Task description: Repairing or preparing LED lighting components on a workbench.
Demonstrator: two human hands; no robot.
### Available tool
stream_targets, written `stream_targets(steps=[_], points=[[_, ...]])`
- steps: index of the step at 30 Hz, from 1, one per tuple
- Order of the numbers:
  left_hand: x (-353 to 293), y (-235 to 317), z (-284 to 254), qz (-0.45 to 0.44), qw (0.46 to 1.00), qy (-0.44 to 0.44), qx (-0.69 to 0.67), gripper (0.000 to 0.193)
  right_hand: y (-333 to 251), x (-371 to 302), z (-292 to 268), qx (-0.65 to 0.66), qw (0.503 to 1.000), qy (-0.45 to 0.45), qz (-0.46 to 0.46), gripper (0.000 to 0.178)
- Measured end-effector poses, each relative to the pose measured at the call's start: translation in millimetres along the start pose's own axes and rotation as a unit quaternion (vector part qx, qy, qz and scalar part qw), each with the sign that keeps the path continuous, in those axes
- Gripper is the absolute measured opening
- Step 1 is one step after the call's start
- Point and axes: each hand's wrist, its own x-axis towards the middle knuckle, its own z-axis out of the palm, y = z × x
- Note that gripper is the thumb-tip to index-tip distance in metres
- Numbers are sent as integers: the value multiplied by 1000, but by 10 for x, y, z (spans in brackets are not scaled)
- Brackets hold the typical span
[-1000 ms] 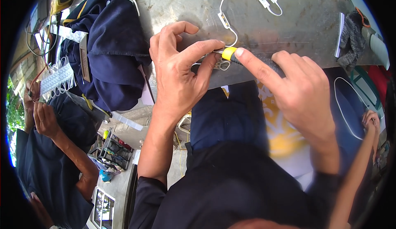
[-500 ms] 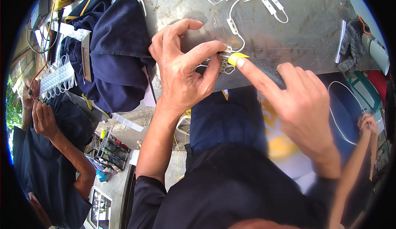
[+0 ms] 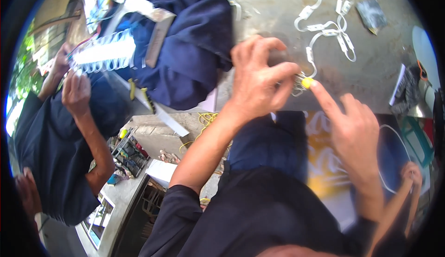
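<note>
My left hand (image 3: 262,78) pinches a small bundle of white LED modules (image 3: 297,89) between thumb and fingers, at the table's near edge. A white wire runs from the bundle to a loose string of LED modules (image 3: 328,32) lying on the tabletop. My right hand (image 3: 356,127) has its index finger stretched onto a yellow-tipped tool (image 3: 307,82), whose tip touches or overlaps the bundle. The other right fingers are curled; the tool's dark handle is hard to make out in the blur.
Dark blue cloth (image 3: 194,53) is heaped on the metal table (image 3: 273,7), left of my hands. A co-worker's hands (image 3: 76,90) hold a bright LED bundle (image 3: 105,53) at the left. Another person's hands (image 3: 410,173) are at the right. A small grey packet (image 3: 371,16) lies far right.
The view has shifted, so the table, cloth and my hands appear farther right. The co-worker's LED bundle now glows bright white. My pinch on the small bundle stays the same.
</note>
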Motion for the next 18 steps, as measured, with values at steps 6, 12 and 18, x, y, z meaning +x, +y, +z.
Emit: stream_targets(steps=[6, 12, 18], points=[[-13, 54, 101, 15, 999, 39, -32, 23, 46, -88, 98, -7, 1000, 20, -7, 71], [-13, 63, 80, 25, 997, 61, -28, 23, 14, -83, 113, -13, 1000, 10, 7, 66], [-15, 62, 59, 27, 998, 52, -11, 21, -7, -61, 99, -14, 1000, -3, 15, 62]])
